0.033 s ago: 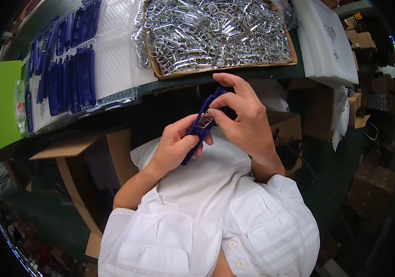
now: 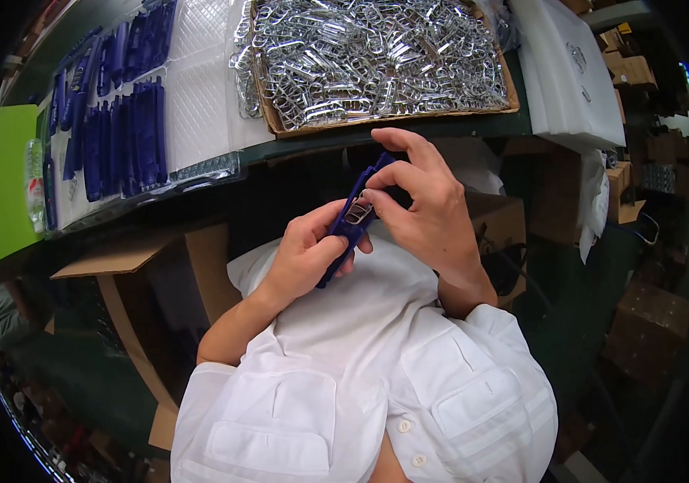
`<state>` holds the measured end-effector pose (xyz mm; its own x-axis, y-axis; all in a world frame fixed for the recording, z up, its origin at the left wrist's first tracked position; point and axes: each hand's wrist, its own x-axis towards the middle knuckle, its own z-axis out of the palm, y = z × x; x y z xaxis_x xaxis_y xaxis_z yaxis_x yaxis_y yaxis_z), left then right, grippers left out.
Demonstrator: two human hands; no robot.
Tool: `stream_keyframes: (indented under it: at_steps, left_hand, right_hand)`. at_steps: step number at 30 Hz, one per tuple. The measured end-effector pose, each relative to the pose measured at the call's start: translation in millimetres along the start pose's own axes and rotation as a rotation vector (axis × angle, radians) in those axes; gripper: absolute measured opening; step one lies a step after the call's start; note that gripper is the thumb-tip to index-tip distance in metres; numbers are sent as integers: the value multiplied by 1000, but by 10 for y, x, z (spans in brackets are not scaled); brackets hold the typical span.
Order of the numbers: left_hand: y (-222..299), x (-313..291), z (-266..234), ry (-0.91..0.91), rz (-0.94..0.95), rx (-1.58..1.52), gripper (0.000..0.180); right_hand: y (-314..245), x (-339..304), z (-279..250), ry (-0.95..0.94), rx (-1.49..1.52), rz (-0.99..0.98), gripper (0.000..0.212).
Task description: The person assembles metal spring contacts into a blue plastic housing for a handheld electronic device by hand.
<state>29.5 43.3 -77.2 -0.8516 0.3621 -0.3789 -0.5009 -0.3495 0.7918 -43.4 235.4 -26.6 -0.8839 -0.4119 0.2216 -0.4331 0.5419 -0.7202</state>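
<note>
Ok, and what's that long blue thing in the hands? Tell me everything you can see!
The long blue piece is narrow and looks like plastic. A silvery metal part sits along its middle. It's held up at a slant, top end leaning right. The left hand grips its lower half; the right hand's fingertips are at the metal part. Fingers hide some of it.

Dark-blue part [image 2: 348, 229] between both hands [image 2: 306, 248], silvery clip [image 2: 356, 213] against it, cardboard tray [image 2: 485, 112] of clips [image 2: 377, 64] beyond
</note>
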Motion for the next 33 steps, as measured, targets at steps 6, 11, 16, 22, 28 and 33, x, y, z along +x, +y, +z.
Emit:
stream_keyframes:
  at_steps: [6, 11, 16, 22, 28, 33]
  left_hand:
    - [-47, -13, -37, -22, 5, -28, 60]
    - [-114, -33, -69, -17, 57, -3, 58]
    - [-125, -31, -95, -15, 205, 117, 54]
    - [-31, -18, 5, 29, 200, 190, 27]
    - [-22, 34, 91, 115, 111, 293, 23]
    - [-82, 51, 58, 72, 113, 282, 24]
  right_hand:
    - [-42, -18, 53, -41, -92, -16, 15]
    - [-43, -48, 90, -67, -180, -91, 17]
    - [-174, -44, 180, 256, -135, 62, 39]
    - [51, -137, 211, -4, 161, 232, 40]
    - [110, -235, 285, 76, 137, 252, 38]
    - [91, -268, 263, 60, 188, 316, 46]
